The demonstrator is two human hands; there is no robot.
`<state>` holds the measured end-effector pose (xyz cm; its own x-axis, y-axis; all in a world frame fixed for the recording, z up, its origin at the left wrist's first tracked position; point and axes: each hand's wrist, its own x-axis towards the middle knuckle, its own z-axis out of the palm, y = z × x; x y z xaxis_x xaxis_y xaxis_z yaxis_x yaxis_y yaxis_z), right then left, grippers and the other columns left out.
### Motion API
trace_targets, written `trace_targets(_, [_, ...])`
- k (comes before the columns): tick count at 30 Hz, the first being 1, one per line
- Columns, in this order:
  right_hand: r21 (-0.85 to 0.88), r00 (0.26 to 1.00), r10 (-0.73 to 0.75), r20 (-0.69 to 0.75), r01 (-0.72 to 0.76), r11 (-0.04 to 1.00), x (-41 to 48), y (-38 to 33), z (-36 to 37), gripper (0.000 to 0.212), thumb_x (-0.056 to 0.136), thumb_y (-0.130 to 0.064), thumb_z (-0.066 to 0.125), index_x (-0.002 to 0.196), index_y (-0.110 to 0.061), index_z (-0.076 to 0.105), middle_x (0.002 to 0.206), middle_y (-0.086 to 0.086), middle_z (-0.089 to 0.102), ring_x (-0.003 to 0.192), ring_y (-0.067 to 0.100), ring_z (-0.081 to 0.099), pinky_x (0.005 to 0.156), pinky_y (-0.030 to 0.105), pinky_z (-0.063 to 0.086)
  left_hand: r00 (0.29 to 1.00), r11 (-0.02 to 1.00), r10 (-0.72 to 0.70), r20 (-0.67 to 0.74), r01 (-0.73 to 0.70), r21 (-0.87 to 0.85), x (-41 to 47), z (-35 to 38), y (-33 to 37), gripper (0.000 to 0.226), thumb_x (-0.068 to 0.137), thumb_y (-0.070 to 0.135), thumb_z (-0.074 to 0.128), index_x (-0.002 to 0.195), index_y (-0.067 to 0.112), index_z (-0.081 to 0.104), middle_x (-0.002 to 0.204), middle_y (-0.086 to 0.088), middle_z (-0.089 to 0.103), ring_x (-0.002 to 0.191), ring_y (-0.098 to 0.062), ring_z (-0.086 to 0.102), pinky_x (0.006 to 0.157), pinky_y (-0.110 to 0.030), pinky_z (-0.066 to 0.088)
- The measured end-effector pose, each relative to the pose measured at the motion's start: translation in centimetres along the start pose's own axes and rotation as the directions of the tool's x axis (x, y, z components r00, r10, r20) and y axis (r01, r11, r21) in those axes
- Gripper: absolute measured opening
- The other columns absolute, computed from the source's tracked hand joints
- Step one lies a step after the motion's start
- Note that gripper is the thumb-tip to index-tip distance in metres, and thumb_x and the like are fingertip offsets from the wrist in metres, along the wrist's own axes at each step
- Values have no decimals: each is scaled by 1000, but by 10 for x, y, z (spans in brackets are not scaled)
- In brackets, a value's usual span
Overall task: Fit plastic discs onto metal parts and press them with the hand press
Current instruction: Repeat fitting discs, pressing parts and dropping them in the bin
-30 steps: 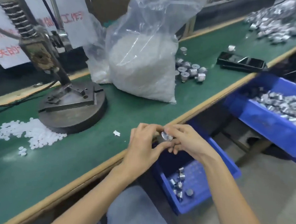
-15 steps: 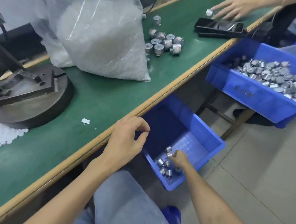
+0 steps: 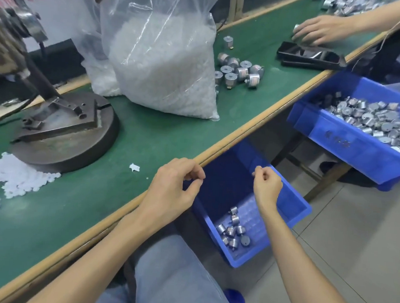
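My left hand (image 3: pixel 176 185) hovers over the front edge of the green table (image 3: pixel 148 136), fingers loosely curled, holding nothing I can see. Over the near blue bin (image 3: pixel 295 218) my right hand (image 3: pixel 266 183) is raised with its fingers curled in and nothing visible in them. Several small metal parts (image 3: pixel 232 233) lie in that bin's bottom. The hand press (image 3: pixel 61 140) stands at the left on its round base, with a pile of white plastic discs (image 3: pixel 17 177) in front of it. More metal parts (image 3: pixel 239 71) sit on the table behind the bag.
A big clear bag of white discs (image 3: pixel 164 62) stands mid-table. A second blue bin (image 3: pixel 349 141) at the right holds many metal parts. Another person's hand (image 3: pixel 323 30) rests near a black tray (image 3: pixel 310 56). A white scrap (image 3: pixel 134 167) lies by my left hand.
Both hands held a metal part together; my right hand then lowered it into the near blue bin and has now risen without it. My left hand stayed at the table edge.
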<state>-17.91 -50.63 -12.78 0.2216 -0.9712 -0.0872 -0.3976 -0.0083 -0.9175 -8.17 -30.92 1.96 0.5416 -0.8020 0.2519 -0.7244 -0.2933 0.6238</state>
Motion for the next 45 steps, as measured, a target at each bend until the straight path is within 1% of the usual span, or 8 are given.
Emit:
trace_targets(6, [200, 845, -535, 2, 524, 828, -35, -123, 17, 36, 90, -17, 51, 56, -11, 41, 50, -3, 33, 51, 10, 27, 51, 22, 25, 998, 997, 18, -53, -14, 72, -9, -48, -5, 16, 75, -3, 67, 76, 13, 63, 74, 7, 60, 74, -11, 52, 72, -18, 37])
trace_targets(13, [426, 591, -772, 233, 651, 628, -121, -208, 99, 37, 90, -20, 52, 60, 0, 50, 49, -7, 35, 49, 11, 33, 50, 21, 26, 957, 858, -172, -235, 263, 441, -53, -152, -44, 6, 83, 18, 61, 87, 23, 63, 86, 10, 66, 88, -18, 52, 77, -32, 25])
trace_targets(18, [582, 304, -884, 356, 668, 464, -222, -279, 157, 34, 89, -13, 56, 59, -17, 41, 47, -14, 32, 49, 12, 33, 51, 21, 26, 848, 643, -373, -377, 529, 554, -100, -239, -67, 20, 86, 33, 56, 105, 28, 61, 101, 11, 66, 104, -21, 50, 80, -33, 20])
trace_targets(26, [758, -233, -848, 476, 597, 261, -367, -346, 220, 14, 86, -3, 60, 74, 3, 63, 66, 11, 56, 62, 18, 45, 62, 29, 35, 567, 368, -481, -669, 823, 433, -190, -367, -108, 47, 88, 15, 51, 133, 12, 39, 122, -13, 58, 113, -37, 49, 88, -44, 34])
trace_targets(30, [835, -491, -746, 450, 529, 155, -422, -349, 239, 13, 86, 2, 55, 88, 3, 68, 80, 13, 63, 74, 23, 54, 73, 30, 42, 436, 216, -731, -525, 878, 428, -230, -386, -152, 38, 87, 10, 49, 124, 7, 39, 119, -18, 55, 107, -37, 53, 78, -41, 41])
trace_targets(34, [779, -459, -685, 565, 570, 260, -434, -346, 254, 22, 89, -1, 48, 98, 0, 68, 90, 10, 67, 83, 26, 59, 78, 41, 47, 274, 167, -954, -121, 822, 544, -253, -388, -198, 58, 83, 4, 49, 137, 14, 34, 123, -13, 56, 107, -29, 58, 84, -34, 50])
trace_targets(39, [747, -469, -620, 629, 586, 314, -433, -347, 257, 27, 89, -1, 44, 104, -4, 67, 96, 8, 66, 87, 22, 59, 79, 35, 48, 198, 54, -969, -151, 761, 646, -265, -383, -231, 48, 87, 8, 44, 133, 10, 30, 135, -20, 29, 113, -34, 50, 90, -37, 46])
trace_targets(45, [733, -449, -618, 645, 594, 333, -434, -346, 258, 27, 90, -1, 44, 103, -3, 67, 99, 8, 65, 85, 16, 54, 79, 30, 45, 309, 80, -909, -279, 787, 611, -270, -382, -235, 32, 86, 9, 48, 118, 9, 50, 120, -13, 54, 109, -29, 55, 81, -34, 46])
